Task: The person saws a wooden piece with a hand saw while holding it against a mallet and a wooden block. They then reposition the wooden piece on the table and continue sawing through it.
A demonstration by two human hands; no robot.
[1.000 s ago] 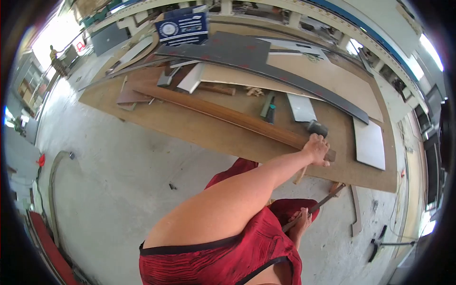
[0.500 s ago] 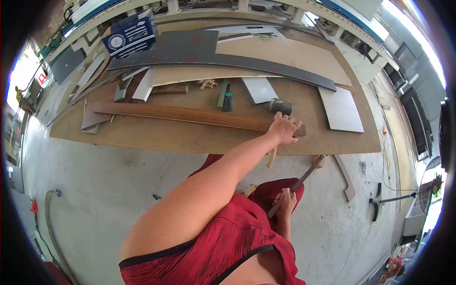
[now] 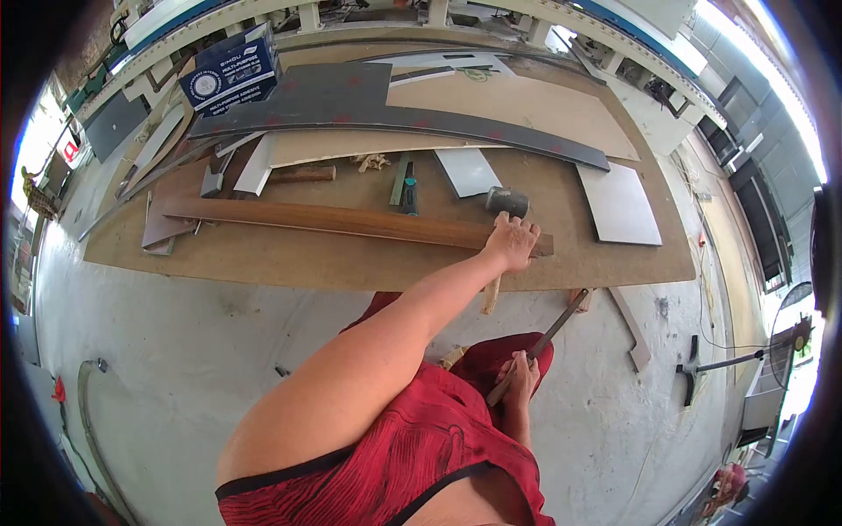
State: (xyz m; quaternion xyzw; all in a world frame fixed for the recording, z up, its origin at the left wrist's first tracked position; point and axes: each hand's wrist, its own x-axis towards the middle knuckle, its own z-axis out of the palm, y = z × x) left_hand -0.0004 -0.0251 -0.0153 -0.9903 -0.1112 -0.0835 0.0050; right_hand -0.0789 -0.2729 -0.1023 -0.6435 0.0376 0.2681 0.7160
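Observation:
My left hand lies palm down over the right end of a long brown wooden plank, fingers bent together on it. Just beyond the fingers is the dark head of a mallet; its pale handle passes beneath the hand and sticks out past the table's near edge. Low by my right knee, my right hand is closed around a long, narrow, dark bar, which slants up to the right. The exact kind of bar cannot be made out.
The table bears grey panels, a white board, a teal-and-black tool and a blue adhesive box. A fan stand stands on the floor at right, near a bent strip.
My left hand's fingers have drawn closer together over the plank's end. The whole view has shifted slightly; my right hand still grips the bar in much the same pose.

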